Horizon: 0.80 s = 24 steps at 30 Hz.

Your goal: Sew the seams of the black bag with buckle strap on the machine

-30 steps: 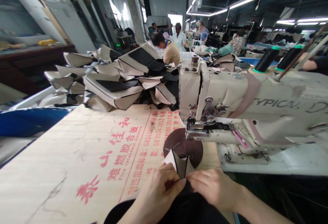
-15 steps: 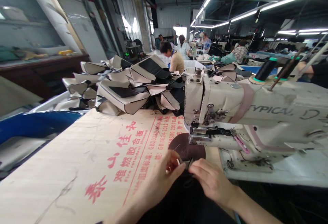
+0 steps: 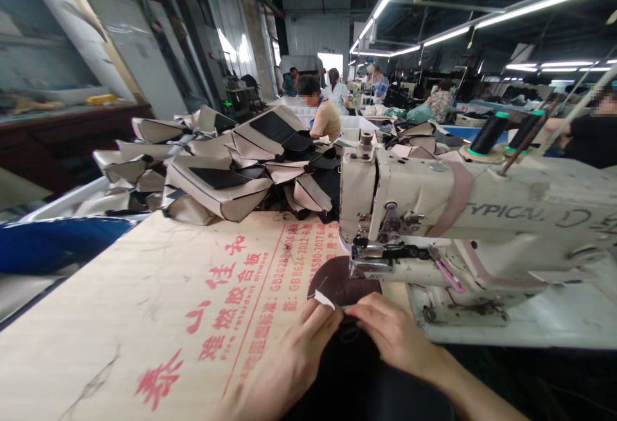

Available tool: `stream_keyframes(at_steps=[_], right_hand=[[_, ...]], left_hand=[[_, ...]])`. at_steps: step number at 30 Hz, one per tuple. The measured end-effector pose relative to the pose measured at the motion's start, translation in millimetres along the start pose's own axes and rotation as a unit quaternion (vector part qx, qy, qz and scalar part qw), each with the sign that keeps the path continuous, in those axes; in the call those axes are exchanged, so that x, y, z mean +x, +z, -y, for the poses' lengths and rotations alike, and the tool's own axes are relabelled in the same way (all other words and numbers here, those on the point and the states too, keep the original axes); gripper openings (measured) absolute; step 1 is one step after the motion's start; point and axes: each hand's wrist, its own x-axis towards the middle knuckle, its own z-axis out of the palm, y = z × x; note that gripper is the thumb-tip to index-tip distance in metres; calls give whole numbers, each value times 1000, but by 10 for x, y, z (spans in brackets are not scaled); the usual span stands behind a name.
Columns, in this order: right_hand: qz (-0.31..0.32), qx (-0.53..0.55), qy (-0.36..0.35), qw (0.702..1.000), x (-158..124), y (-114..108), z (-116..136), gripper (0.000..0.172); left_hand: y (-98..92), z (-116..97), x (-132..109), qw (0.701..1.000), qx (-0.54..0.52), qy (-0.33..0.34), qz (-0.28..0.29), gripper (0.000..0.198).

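Observation:
My left hand (image 3: 308, 334) is closed in a pinch on a small pale strip (image 3: 324, 299), whose white end sticks up above the fingers. Fingertips of my right hand (image 3: 388, 326) are pressed together close against the left ones, at the strip's other end; what lies between them is mostly hidden. Just beyond both hands, a dark brown round pad (image 3: 332, 279) lies on the board under the head of a sewing machine (image 3: 409, 196). Black cloth (image 3: 357, 376) shows below my hands.
A plywood board (image 3: 183, 292) with red lettering covers the left and middle. Beige and black bag pieces (image 3: 222, 183) are heaped behind it. Black thread spools (image 3: 489, 133) stand behind the machine. Several people sit farther back, including one in a tan top (image 3: 325, 119).
My left hand has turned over, its back now facing up, and the strip's white end has come into view above its fingers. My right hand stays close by. The camera view has shifted slightly.

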Motion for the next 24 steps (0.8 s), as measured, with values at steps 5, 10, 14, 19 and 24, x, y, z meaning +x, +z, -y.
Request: stream_keyframes(at_steps=[5,10,14,19,24], right_hand=[[46,-46,29,997,63,-37,-62,20],[30,-42,23,998,119,-1,-112,18],[22,-38,20,999,168,28,-132,18],[-100,44,121,987,223,139,-89,23],[-248,331,294,862,339,549,-89,35]], left_hand=[[-76,91,197,992,-108,-64,14,25],[-126,341,-45,974,-190,-107,62,34],[17,439,-99,947,-258,-184,56,35],[46,415,400,945,-220,-239,-37,39],[-218,616,910,985,-50,-155,54,33]])
